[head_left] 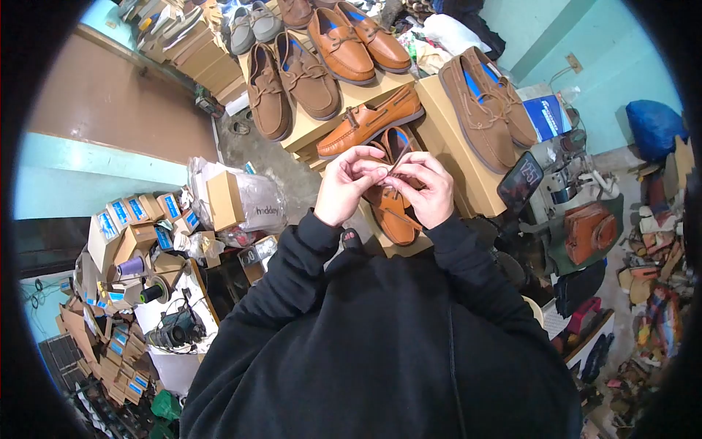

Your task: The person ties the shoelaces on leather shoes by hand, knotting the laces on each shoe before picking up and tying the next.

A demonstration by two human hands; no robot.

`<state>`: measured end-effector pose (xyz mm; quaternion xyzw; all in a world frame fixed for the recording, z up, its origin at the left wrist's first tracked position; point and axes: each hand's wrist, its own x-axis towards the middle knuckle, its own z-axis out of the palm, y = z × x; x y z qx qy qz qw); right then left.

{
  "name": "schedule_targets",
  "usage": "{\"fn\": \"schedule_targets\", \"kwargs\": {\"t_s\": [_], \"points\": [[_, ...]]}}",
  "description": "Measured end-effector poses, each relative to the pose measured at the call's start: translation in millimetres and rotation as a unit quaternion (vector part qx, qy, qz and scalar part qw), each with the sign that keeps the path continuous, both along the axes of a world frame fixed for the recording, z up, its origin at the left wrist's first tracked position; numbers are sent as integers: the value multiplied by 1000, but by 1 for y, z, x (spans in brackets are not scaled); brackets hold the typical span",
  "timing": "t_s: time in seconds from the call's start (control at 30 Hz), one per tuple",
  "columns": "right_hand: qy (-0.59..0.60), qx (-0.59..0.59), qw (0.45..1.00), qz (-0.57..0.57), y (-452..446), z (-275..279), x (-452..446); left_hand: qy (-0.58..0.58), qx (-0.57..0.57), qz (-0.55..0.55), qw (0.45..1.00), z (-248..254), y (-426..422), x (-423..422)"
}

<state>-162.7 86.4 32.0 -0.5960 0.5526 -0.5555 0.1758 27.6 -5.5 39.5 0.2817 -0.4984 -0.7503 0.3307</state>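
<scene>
- Left forearm [289,252] and right forearm [472,249], black-sleeved, are slanting inward.
- Left hand [346,184] is pinching, thumb against fingers.
- Right hand [428,188] is pinching likewise, its fingertips almost meeting the left's.

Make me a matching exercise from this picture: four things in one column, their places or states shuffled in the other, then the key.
Things
1. Left hand and right hand
2. Phone
3. Purple spool
4. Blue plastic bag

Places or states
A. Near the cardboard boxes, on the picture's left
B. Toward the picture's right edge, by the turquoise wall
C. Close together over the tan shoe
D. Lit, with digits on its screen

Pairs: 1-C, 2-D, 3-A, 4-B
</scene>
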Motion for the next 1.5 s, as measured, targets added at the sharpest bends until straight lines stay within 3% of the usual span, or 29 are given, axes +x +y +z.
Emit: {"fn": "schedule_targets", "kwargs": {"t_s": [0.23, 0.63, 1.03, 1.5], "points": [[45, -11, 999, 16, -3, 1, -3, -14, -14, 6, 1000, 1, -4, 4], [-43, -6, 999, 18, -3, 1, 6, -27, -20, 2, 999, 0, -8, 3], [-40, -31, 998, -24, -13, -3, 14, 58, -44, 138, 988, -4, 17, -24], [-70, 3, 997, -8, -7, 2, 16, 57, -7, 112, 992, -10, 11, -15]]}}
